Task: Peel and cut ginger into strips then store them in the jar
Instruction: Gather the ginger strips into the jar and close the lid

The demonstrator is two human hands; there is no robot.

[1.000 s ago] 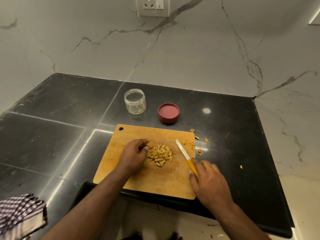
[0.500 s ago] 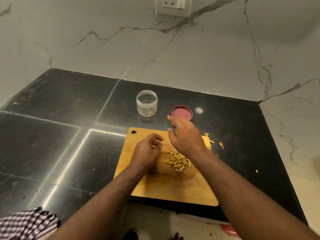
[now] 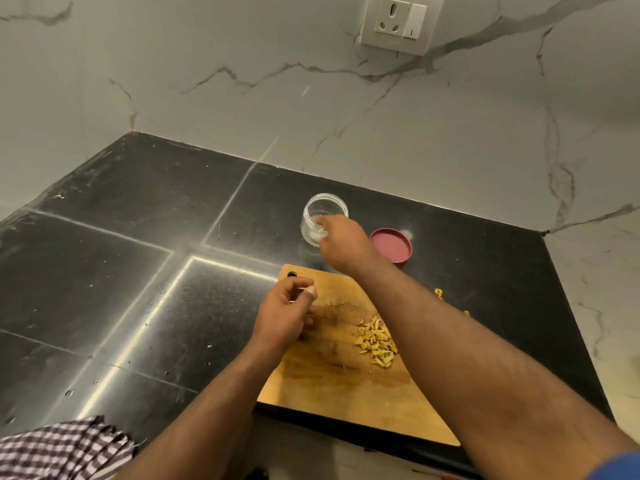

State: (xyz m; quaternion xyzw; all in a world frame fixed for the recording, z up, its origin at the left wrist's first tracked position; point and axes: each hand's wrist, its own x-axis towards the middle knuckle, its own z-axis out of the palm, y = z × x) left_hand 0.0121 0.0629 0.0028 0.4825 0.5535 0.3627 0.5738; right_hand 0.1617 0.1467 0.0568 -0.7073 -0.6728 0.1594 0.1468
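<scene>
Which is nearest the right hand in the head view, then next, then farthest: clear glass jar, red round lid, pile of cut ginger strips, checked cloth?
1. Clear glass jar, at its fingertips.
2. Red round lid, just right.
3. Pile of cut ginger strips, on the board.
4. Checked cloth, bottom left.

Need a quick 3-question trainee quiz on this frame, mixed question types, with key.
1. True or false: the pink lid is screwed onto the jar.
2. Multiple choice: where is the ginger strip pile? A) in the jar B) on the cutting board C) on the checked cloth
3. Fill in: the right hand reaches to the ____, while the left hand stays over the board.

Key: 1 false, the lid lies on the counter beside the jar; 2 B; 3 jar.
</scene>
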